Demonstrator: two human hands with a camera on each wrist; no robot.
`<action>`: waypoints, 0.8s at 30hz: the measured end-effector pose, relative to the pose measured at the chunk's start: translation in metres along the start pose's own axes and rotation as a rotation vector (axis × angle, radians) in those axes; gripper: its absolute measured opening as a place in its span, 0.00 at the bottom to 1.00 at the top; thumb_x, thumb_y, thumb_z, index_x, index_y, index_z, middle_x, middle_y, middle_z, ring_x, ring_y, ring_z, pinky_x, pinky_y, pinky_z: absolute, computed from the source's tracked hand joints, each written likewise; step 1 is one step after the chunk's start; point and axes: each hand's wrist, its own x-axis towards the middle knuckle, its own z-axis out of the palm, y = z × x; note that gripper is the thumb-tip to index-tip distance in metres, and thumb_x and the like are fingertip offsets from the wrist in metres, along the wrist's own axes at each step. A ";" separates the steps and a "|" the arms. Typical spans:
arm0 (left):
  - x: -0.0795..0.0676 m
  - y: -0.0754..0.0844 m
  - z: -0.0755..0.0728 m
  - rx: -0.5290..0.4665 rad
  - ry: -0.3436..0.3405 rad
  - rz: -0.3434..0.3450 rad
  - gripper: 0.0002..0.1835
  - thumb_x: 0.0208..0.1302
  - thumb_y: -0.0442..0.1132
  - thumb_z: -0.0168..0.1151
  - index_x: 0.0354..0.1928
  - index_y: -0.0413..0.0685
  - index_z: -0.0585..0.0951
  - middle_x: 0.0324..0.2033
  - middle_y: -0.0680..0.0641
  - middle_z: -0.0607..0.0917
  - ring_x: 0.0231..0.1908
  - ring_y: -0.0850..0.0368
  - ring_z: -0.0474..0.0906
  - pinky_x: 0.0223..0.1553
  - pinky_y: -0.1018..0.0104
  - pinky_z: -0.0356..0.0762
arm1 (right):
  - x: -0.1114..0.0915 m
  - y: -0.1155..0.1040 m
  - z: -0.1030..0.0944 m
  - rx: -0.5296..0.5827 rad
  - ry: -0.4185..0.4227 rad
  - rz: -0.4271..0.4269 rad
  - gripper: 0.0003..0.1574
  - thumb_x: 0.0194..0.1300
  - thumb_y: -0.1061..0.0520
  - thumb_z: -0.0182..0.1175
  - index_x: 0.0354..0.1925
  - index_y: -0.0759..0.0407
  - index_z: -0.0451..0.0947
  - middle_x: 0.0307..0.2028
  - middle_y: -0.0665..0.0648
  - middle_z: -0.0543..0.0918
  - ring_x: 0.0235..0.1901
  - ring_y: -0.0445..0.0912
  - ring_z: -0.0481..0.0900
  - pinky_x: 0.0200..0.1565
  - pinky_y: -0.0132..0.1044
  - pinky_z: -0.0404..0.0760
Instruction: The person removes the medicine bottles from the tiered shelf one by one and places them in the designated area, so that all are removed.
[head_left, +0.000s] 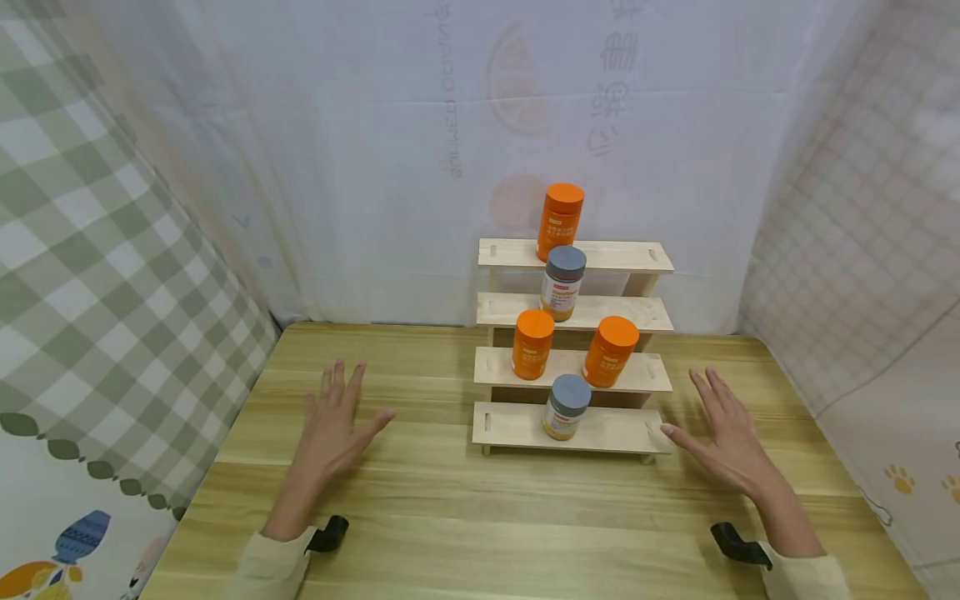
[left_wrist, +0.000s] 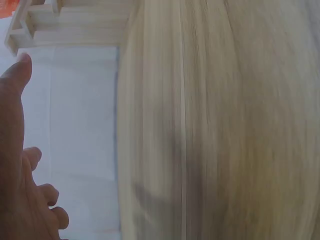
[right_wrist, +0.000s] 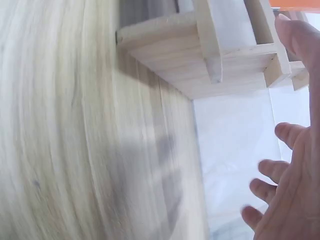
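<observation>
Cream fabric sleeves (head_left: 268, 568) up front, left hand (head_left: 334, 423) and right hand (head_left: 726, 435) spread, holding nothing. Between them, nearer the right: tiered pale-wood rack (head_left: 513, 425) on a wood-grain desk (head_left: 465, 517), with three orange cylindrical plastic jars (head_left: 531, 357) plus two grey-lidded round jars (head_left: 560, 419), stepped probably so back ones show.

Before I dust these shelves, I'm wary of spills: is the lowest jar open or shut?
Shut: the jar has its gray lid on; how tightly, I cannot tell.

Faint "SUMME" lettering (head_left: 453, 142) and Chinese characters (head_left: 617, 83) on white curtain (head_left: 360, 183), jar labels (head_left: 561, 293) too small to read
</observation>
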 end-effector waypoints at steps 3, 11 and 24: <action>0.001 0.004 0.002 -0.042 0.000 -0.003 0.54 0.68 0.71 0.56 0.84 0.60 0.41 0.82 0.37 0.36 0.81 0.33 0.32 0.73 0.22 0.36 | 0.000 -0.001 0.001 0.065 -0.011 0.002 0.60 0.70 0.44 0.64 0.84 0.49 0.38 0.82 0.69 0.40 0.76 0.78 0.42 0.66 0.83 0.43; 0.008 0.015 0.008 -0.109 0.007 0.009 0.53 0.69 0.69 0.56 0.84 0.58 0.41 0.82 0.37 0.37 0.82 0.35 0.33 0.75 0.25 0.39 | -0.001 -0.003 0.006 0.135 -0.037 0.050 0.51 0.74 0.47 0.63 0.82 0.56 0.48 0.73 0.72 0.64 0.64 0.66 0.71 0.60 0.51 0.78; 0.013 0.042 0.009 -0.247 0.003 -0.019 0.53 0.69 0.71 0.55 0.83 0.64 0.40 0.83 0.43 0.36 0.80 0.32 0.43 0.73 0.25 0.50 | 0.002 0.007 0.027 0.543 -0.066 0.036 0.32 0.74 0.63 0.60 0.70 0.74 0.65 0.47 0.36 0.83 0.46 0.26 0.81 0.45 0.19 0.80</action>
